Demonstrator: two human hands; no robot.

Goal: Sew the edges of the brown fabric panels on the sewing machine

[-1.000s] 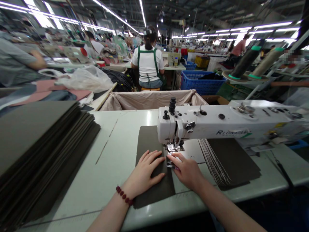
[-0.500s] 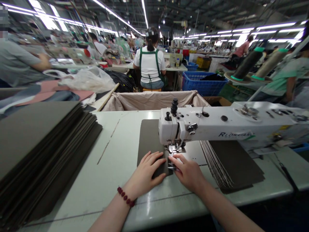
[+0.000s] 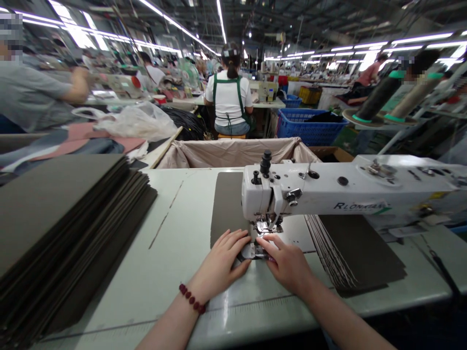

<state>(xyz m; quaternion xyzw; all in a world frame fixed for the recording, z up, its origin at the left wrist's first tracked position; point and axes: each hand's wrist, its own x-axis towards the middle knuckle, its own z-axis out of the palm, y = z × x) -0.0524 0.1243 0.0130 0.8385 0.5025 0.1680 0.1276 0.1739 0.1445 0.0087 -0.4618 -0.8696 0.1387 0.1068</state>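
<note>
A dark grey-brown fabric panel (image 3: 226, 204) lies flat on the sewing machine table, its right edge under the presser foot (image 3: 263, 226) of a white sewing machine (image 3: 310, 187). My left hand (image 3: 224, 257) rests palm down on the panel's near end, fingers stretched out; a dark red bead bracelet is on the wrist. Close by on the right, my right hand (image 3: 286, 257) is half curled, with thumb and forefinger in front of the foot. Small metal blades, which look like thread snips (image 3: 260, 252), stick out of its fingers; most of them is hidden.
A tall stack of dark panels (image 3: 73, 204) stands at the left. More panels (image 3: 361, 248) lie fanned under the machine arm. Behind the table is a cloth-lined bin (image 3: 233, 151). Thread cones (image 3: 379, 99) rise at the right. A person (image 3: 229, 97) sits ahead; another is at the left.
The panel has moved away from me under the presser foot, baring the metal plate between my hands. Both hands stay close to where they were. The view has shifted slightly.
</note>
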